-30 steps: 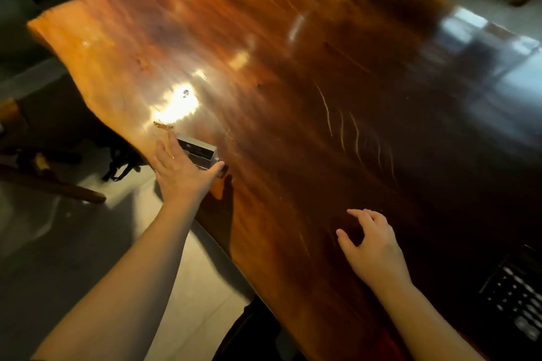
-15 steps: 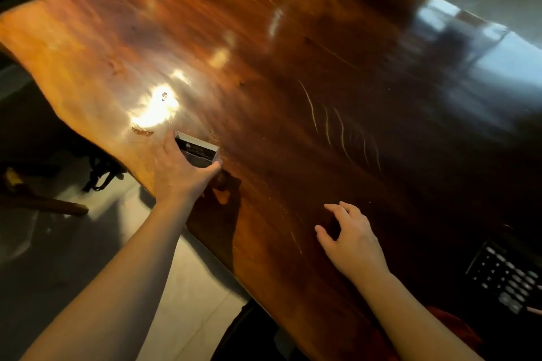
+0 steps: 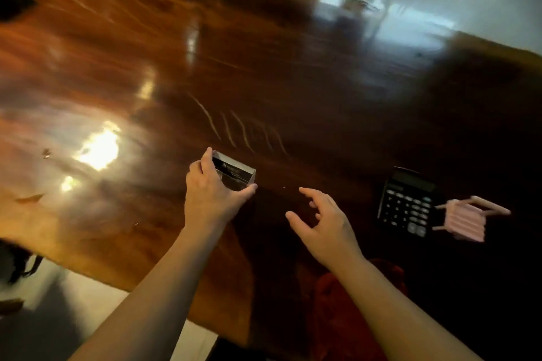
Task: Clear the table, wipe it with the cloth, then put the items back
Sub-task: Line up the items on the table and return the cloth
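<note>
The left hand holds a small box over the tabletop. The right hand hangs empty, its grip spread apart, near a calculator.

The small dark box is half covered by the left hand, so its near side and underside are hidden; the pale print on its face is too small to read. The surface is smeared by motion blur, and its left and right ends run past the picture's edges. The calculator keys are too blurred to read. A pink ribbed thing beside it is too blurred to identify. Both forearms are cut off by the bottom edge.
</note>
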### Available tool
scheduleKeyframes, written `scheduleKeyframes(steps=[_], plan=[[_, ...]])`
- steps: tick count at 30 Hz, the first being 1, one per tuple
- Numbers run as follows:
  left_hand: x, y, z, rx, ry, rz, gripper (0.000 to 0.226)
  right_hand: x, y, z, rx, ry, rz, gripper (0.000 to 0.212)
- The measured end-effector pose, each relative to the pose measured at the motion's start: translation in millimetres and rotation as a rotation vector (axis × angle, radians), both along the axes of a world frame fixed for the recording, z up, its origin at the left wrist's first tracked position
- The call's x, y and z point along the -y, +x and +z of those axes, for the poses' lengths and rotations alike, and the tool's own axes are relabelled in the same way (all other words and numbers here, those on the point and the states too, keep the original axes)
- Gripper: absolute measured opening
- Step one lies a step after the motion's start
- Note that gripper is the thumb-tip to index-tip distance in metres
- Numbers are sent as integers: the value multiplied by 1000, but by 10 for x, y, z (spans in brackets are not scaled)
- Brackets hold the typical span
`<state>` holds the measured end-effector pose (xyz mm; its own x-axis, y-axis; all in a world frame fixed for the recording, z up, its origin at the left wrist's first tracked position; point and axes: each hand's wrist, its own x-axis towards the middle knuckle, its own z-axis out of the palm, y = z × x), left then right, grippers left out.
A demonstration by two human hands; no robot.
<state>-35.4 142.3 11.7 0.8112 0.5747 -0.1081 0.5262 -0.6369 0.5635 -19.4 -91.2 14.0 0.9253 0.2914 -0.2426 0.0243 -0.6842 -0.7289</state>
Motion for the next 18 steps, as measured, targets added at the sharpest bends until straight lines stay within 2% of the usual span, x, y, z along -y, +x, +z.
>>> scheduleKeyframes(steps=[7,18], plan=[[1115,560,83,4,-16,-200,119,921,16,12,30,59,-224,60],[2208,1076,-116,-128,-40,-303,130,1821,-108,-58,34,37,-371,59]])
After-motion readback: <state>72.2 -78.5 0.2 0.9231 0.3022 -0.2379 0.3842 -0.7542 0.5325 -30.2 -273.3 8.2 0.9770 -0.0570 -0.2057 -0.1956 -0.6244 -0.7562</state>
